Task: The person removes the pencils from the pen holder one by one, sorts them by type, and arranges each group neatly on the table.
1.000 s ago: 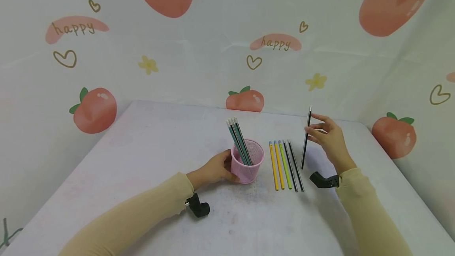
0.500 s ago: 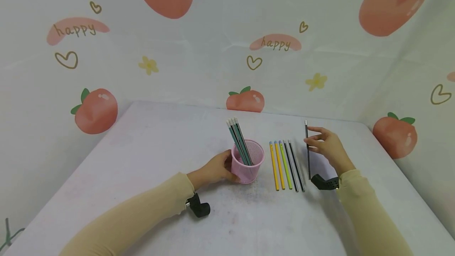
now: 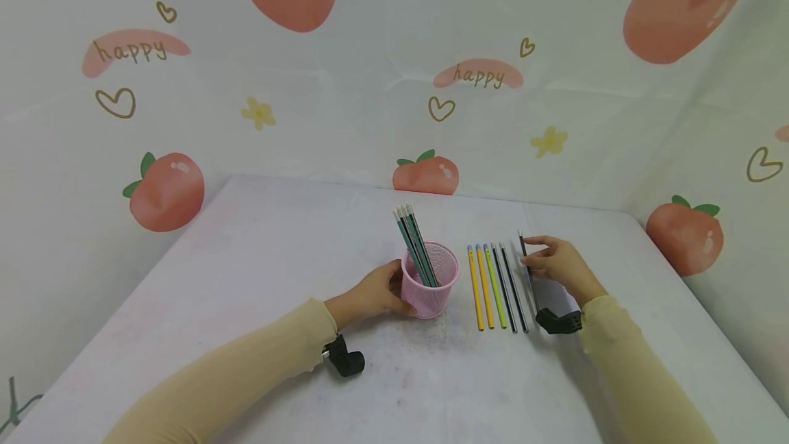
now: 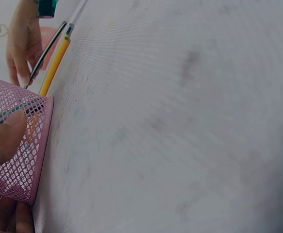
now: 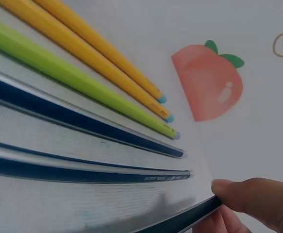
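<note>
My left hand point(image 3: 370, 293) grips the side of a pink mesh pencil cup point(image 3: 425, 301), its thumb showing against the mesh in the left wrist view. Several green-and-black pencils point(image 3: 414, 242) lean to the left inside the cup. To the right, my right hand point(image 3: 562, 267) pinches a dark pencil point(image 3: 528, 276) near its upper end between thumb and fingers. That pencil slants just above the table, right of a row of flat pencils: two yellow ones point(image 3: 475, 286), a lime green one point(image 3: 496, 288) and two dark ones point(image 3: 514, 286).
The white table point(image 3: 265, 245) meets a patterned backdrop point(image 3: 345, 101) with printed fruit at its back edge. A black wrist camera point(image 3: 557, 321) sits by the right cuff, close to the held pencil's lower end. Another point(image 3: 345, 358) is at the left cuff.
My right hand has come down and slightly left with the dark pencil, which has tipped from upright to a lower slant beside the row. My left hand and the cup have stayed put.
</note>
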Demonstrator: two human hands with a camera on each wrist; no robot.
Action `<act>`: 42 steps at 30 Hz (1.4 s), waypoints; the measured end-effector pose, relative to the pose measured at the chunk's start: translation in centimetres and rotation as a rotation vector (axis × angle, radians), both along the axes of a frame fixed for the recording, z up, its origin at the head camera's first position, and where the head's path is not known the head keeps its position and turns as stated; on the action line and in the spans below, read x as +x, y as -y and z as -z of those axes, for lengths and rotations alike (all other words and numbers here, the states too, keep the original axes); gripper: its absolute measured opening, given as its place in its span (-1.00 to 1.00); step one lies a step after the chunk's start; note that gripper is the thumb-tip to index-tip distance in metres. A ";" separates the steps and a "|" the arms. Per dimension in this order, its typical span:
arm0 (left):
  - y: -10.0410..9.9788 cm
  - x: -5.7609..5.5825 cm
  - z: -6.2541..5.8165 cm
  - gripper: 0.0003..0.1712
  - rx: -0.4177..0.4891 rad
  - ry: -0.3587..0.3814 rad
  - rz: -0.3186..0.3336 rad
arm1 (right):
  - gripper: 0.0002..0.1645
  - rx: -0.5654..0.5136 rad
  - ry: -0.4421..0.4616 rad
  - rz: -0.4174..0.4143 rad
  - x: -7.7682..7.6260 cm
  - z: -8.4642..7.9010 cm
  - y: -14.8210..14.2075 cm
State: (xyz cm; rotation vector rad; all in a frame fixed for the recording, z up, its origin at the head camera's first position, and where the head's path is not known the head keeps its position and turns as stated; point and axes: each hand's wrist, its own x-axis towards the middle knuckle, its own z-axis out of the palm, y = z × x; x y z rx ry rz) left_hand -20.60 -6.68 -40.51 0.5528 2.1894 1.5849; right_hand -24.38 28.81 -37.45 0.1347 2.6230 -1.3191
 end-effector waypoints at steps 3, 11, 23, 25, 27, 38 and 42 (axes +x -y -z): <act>0.0 0.0 0.0 -0.02 -0.004 0.007 -0.006 | -0.23 0.037 0.020 0.001 0.0 0.3 0.2; 0.0 -0.1 0.2 -0.03 -0.001 0.000 0.005 | -0.26 0.063 0.042 0.000 0.1 0.8 0.6; 0.0 0.0 0.1 -0.01 0.000 0.002 0.008 | -0.27 0.075 0.064 0.004 0.1 1.0 1.0; 0.0 0.0 0.0 -0.01 0.000 0.001 0.005 | -0.27 0.073 0.069 0.001 0.1 1.0 1.1; 0.0 0.1 -0.1 -0.01 0.000 -0.001 0.003 | -0.27 0.075 0.076 0.005 0.0 1.0 1.1; 0.0 0.1 -0.1 -0.03 -0.003 -0.002 -0.001 | -0.29 0.097 0.095 0.002 -0.2 1.0 1.2; 0.0 0.0 0.0 -0.03 -0.010 -0.002 -0.004 | -0.28 0.099 0.096 -0.003 -0.2 0.9 1.3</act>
